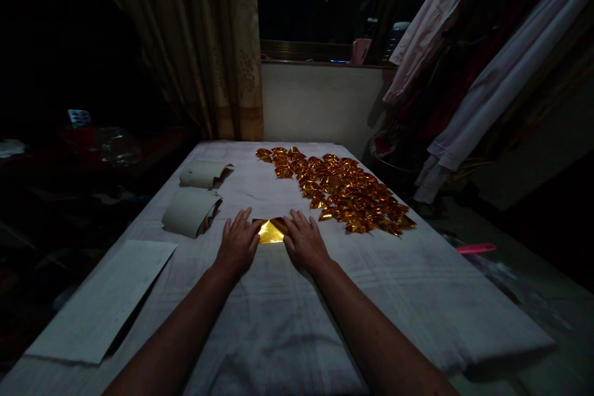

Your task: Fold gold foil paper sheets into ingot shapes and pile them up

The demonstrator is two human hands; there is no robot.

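Note:
A small rectangle of shiny gold foil paper (271, 231) lies on the bed-like surface, straight in front of me. My left hand (237, 240) is at its left end, fingers forward and thumb side against the foil. On the opposite end, my right hand (306, 239) holds the foil the same way, its fingers close together. Both hands cover the ends of the sheet, so the fingertips' exact grip is partly hidden. Beyond my right hand spreads a heap of folded gold foil pieces (348, 189), reaching toward the far edge.
Two curved grey card pieces (189, 210) rest on the left, beyond a flat white board (104, 297). Pale checked cloth (394, 297) covers the surface. Clothes (492, 74) hang at right; a curtain (223, 43) hangs behind. A pink handle (476, 249) shows past the right edge.

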